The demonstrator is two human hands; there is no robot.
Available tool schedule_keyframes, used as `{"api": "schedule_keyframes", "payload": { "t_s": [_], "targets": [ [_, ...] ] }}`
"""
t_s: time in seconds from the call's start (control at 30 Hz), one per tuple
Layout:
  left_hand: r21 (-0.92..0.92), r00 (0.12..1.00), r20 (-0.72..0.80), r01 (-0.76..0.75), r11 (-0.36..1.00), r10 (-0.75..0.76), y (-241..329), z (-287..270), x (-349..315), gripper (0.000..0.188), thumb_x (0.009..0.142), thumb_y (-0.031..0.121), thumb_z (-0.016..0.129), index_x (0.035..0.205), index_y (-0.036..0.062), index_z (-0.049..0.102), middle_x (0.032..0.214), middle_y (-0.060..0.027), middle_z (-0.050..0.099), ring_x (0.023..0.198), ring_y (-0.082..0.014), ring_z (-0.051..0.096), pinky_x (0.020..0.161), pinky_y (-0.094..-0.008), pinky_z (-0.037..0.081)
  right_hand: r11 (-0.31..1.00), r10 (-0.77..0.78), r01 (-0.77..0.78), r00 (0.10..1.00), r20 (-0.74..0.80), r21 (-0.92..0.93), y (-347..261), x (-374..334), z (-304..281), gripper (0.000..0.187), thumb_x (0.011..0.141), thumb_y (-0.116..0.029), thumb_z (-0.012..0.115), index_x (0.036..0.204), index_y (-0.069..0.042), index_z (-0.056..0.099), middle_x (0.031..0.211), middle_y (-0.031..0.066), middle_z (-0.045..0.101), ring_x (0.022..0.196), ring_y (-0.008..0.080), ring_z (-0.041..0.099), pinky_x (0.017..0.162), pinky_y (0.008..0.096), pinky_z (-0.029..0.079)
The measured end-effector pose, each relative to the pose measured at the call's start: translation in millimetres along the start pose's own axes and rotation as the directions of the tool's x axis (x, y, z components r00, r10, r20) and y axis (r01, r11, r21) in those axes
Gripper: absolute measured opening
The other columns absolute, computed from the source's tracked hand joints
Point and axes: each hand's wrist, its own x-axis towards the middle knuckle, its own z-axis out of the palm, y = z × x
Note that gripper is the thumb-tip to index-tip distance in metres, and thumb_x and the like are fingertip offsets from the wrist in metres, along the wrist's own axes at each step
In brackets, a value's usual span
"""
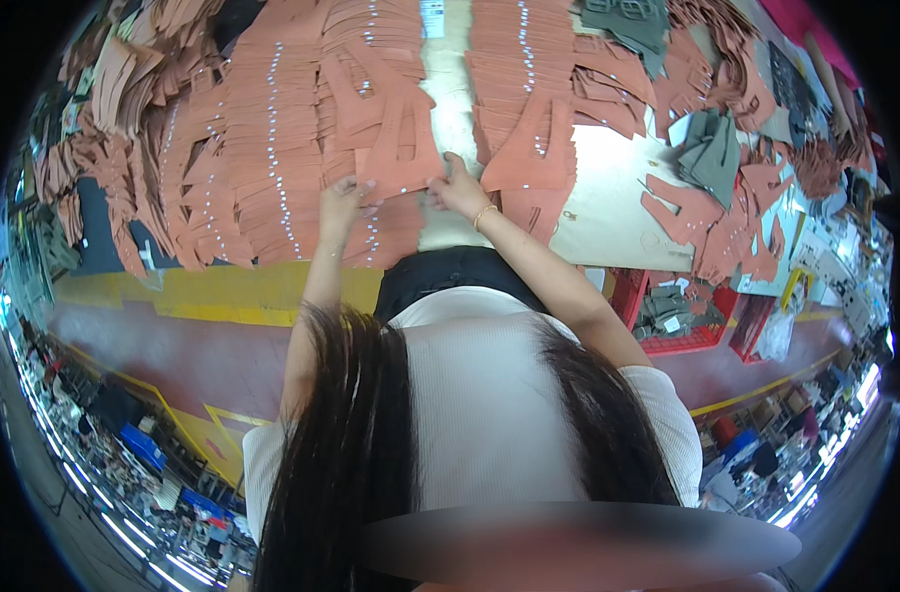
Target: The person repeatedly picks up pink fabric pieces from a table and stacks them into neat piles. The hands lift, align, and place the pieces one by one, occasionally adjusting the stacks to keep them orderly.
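Note:
My left hand (343, 197) and my right hand (460, 187) both grip the near edge of one rust-brown cut leather piece (402, 148) with a long slot in it. The piece lies on top of overlapping rows of similar brown pieces (262, 148) on a pale worktable (608, 187). A thin bracelet sits on my right wrist. Another fanned stack of the brown pieces (529, 109) lies just right of my right hand.
Grey-green cut pieces (714, 153) and more loose brown pieces lie at the table's right. Red crates (682, 311) with grey pieces stand below the table's right edge. The floor is red with yellow bands (223, 291). Another person's arm (827, 74) shows at the far right.

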Motion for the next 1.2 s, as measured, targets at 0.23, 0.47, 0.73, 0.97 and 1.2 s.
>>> {"api": "schedule_keyframes", "payload": {
  "t_s": [0.23,0.47,0.73,0.97,1.2],
  "targets": [
    [-0.168,0.989,0.141,0.074,0.983,-0.051,43.8,-9.7,-38.8,0.029,0.086,0.013,0.063,0.111,-0.0012,0.057,0.095,-0.0102,0.066,0.073,-0.0183,0.066,0.062,-0.0253,0.054,0.952,-0.228,0.227,0.973,0.021,-0.207,-5.3,-83.8,-59.1,0.032,0.089,-0.017,0.056,0.117,-0.002,0.055,0.084,0.0134,0.068,0.071,0.0238,0.068,0.071,0.0347,0.052],
    [0.079,0.957,0.254,0.125,0.989,-0.141,93.1,-10.2,-110.2,0.033,0.086,0.012,0.064,0.114,-0.0041,0.055,0.089,-0.0084,0.066,0.064,-0.0153,0.065,0.054,-0.0236,0.052,0.633,-0.592,0.037,0.666,-0.453,-0.773,20.8,-61.9,-142.8,0.049,0.078,-0.021,0.069,0.120,-0.001,0.052,0.103,0.0203,0.054,0.094,0.0353,0.054,0.084,0.0413,0.045],
    [0.403,0.919,0.350,-0.323,0.856,0.182,170.0,-10.3,-130.5,0.035,0.089,0.016,0.061,0.117,-0.0033,0.055,0.081,-0.0072,0.065,0.058,-0.0120,0.063,0.051,-0.0227,0.049,0.680,-0.529,-0.025,0.675,-0.514,-0.733,30.1,-56.4,-139.9,0.057,0.075,-0.021,0.073,0.123,0.000,0.049,0.108,0.0204,0.051,0.098,0.0370,0.052,0.087,0.0431,0.044],
    [0.222,0.762,0.273,-0.643,0.733,0.587,243.5,-37.4,39.0,0.038,0.090,0.021,0.060,0.115,-0.0068,0.053,0.094,-0.0091,0.063,0.065,-0.0151,0.066,0.054,-0.0231,0.052,0.718,-0.494,-0.010,0.698,-0.519,-0.696,33.6,-54.5,-140.0,0.061,0.074,-0.018,0.073,0.126,0.002,0.046,0.106,0.0207,0.050,0.097,0.0376,0.052,0.087,0.0429,0.044],
    [0.412,0.879,-0.082,-0.399,0.819,0.470,248.9,-118.0,234.0,0.028,0.089,0.023,0.061,0.103,-0.0007,0.062,0.088,-0.0118,0.066,0.066,-0.0208,0.068,0.054,-0.0265,0.053,0.729,-0.433,-0.052,0.737,-0.519,-0.682,29.4,-52.5,-141.5,0.061,0.073,-0.016,0.073,0.125,0.003,0.047,0.105,0.0203,0.050,0.097,0.0375,0.051,0.086,0.0425,0.044]
  ]
}}
